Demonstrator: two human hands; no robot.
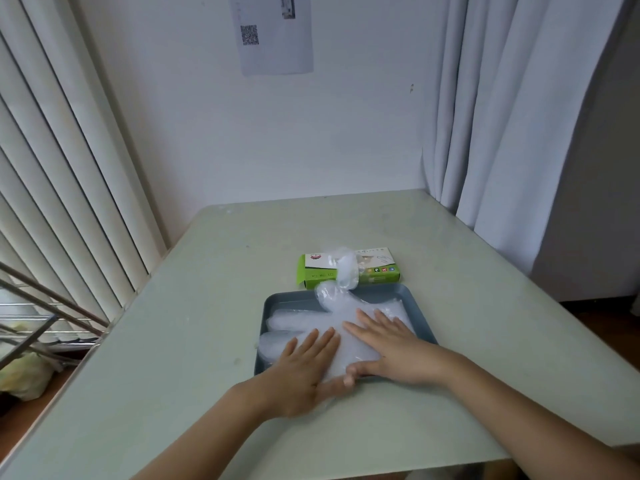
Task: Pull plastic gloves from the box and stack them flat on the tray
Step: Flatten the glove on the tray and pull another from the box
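Already a stack of gloves (304, 322) is pressed flat on the tray (420, 306) at lower centre by the open left hand (301, 370) and right hand (391, 348), nothing gripped, while another glove (346, 268) is left protruding from the box (381, 268).

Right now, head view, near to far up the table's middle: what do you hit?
Left hand → stacked gloves on tray → glove box → wall sheet with QR code.

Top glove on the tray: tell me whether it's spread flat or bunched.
Mostly spread flat: the top glove lies across the tray under both flat hands, but its thumb puffs up at the far rim.
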